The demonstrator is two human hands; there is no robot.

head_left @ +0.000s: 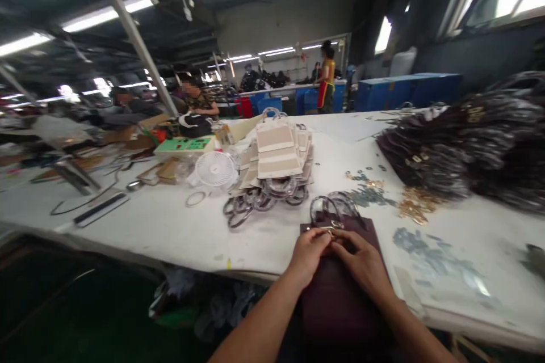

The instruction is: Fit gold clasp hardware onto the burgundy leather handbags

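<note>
A dark maroon handbag [340,300] leans at the front edge of the white table, its upper part over the tabletop. Its looped handles [326,209] stand up, partly wrapped in clear film. My left hand [310,252] pinches a small gold-coloured metal clasp [336,226] near the bag's top edge. From the other side, my right hand [360,255] has thumb and fingers closed on the same clasp. The fingers cover most of the small part, so its exact shape is hidden.
Stacked bag pieces with handles [276,153] lie ahead, beside a white fan [216,169]. Gold metal pieces [417,204] and clear film strips [443,258] are scattered at right, before a large pile of dark bags [468,147]. A co-worker [327,79] stands in the background.
</note>
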